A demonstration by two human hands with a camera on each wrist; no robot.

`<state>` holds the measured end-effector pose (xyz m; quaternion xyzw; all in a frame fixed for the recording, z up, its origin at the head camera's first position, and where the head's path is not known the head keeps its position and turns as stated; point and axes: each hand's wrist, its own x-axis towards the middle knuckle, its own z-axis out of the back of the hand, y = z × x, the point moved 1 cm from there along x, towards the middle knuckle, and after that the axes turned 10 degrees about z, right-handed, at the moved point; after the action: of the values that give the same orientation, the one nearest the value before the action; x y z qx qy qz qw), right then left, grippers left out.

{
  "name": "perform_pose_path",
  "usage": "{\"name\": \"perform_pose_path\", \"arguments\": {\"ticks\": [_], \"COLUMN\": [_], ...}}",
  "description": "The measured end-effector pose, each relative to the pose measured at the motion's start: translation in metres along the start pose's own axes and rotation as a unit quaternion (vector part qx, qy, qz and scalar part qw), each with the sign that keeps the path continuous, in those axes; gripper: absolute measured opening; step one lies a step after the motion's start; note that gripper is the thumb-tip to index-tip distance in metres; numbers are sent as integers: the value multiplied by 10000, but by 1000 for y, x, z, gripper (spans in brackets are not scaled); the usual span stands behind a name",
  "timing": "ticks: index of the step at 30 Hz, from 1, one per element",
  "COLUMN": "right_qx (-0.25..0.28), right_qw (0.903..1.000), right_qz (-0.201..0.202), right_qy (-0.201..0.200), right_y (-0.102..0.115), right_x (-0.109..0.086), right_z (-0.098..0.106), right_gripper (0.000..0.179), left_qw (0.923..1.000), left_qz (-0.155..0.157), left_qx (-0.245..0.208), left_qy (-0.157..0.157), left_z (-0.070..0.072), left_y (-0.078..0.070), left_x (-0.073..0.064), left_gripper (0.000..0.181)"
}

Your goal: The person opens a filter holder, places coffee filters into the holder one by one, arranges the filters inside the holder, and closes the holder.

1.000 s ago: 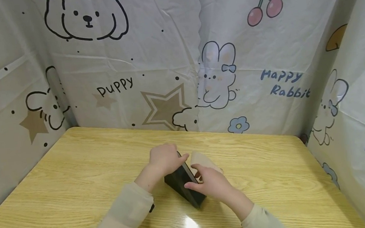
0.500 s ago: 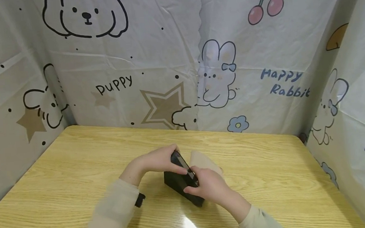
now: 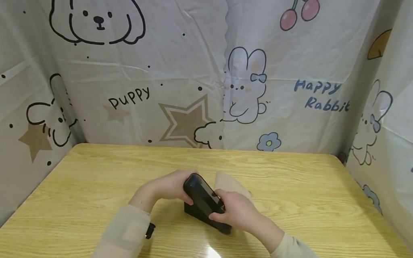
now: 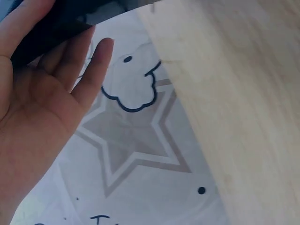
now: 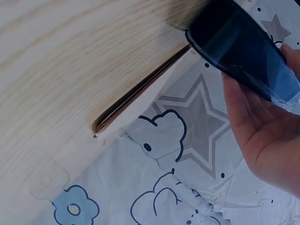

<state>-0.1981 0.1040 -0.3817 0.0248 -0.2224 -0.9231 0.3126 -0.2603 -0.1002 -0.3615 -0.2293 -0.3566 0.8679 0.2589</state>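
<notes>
A black, oblong object with rounded ends and a glossy face (image 3: 198, 192) stands tilted between my two hands, its exact kind unclear. My left hand (image 3: 172, 186) grips its upper end from the left, partly behind it. From the right, my right hand (image 3: 238, 209) holds its lower end, thumb on the near side. Below it is a black angular case or box (image 3: 208, 222) on the table, partly hidden. The left wrist view shows my fingers (image 4: 96, 70) under a dark edge. In the right wrist view, clear film shows at one end of the object's dark face (image 5: 234, 42).
The wooden table (image 3: 122, 172) spreads all round. Just behind my right hand is a beige sheet-like thing (image 3: 230, 181). Patterned cloth (image 3: 187, 65) hangs along the back and both sides. A small black device (image 3: 150, 230) is at my left wrist.
My left hand has shifted left and turned at the wrist. The black oblong object has risen and tilted left, showing more of its body. My right hand has closed in on it.
</notes>
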Motion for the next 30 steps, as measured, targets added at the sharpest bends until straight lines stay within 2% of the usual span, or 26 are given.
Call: {"name": "perform_pose_path", "arguments": {"ticks": [6, 10, 15, 20, 26, 30], "right_qx": [-399, -264, -84, -324, -604, -425], "right_qw": [9992, 9995, 9995, 9970, 9950, 9958], "right_qz": [8, -118, -139, -116, -151, -163], "right_qy": [100, 152, -280, -696, -786, -791], "right_y": [3, 8, 19, 31, 37, 38], "right_x": [2, 6, 15, 27, 33, 31], "right_z": [2, 4, 10, 15, 17, 21], "right_gripper": [48, 53, 61, 55, 52, 49], "left_qw": [9997, 9999, 9999, 9998, 9996, 9995], "left_qz": [-147, -112, -20, 4, -14, -10], "left_qx": [-172, -79, -29, 75, 142, 164], "left_qy": [-2, -59, -97, -172, -245, -277], "left_z": [-2, -2, -3, -6, -5, -3], "left_y": [6, 6, 5, 4, 4, 6], "left_x": [-2, -3, -3, -1, -3, -6], "left_gripper": [45, 45, 47, 46, 50, 59]}}
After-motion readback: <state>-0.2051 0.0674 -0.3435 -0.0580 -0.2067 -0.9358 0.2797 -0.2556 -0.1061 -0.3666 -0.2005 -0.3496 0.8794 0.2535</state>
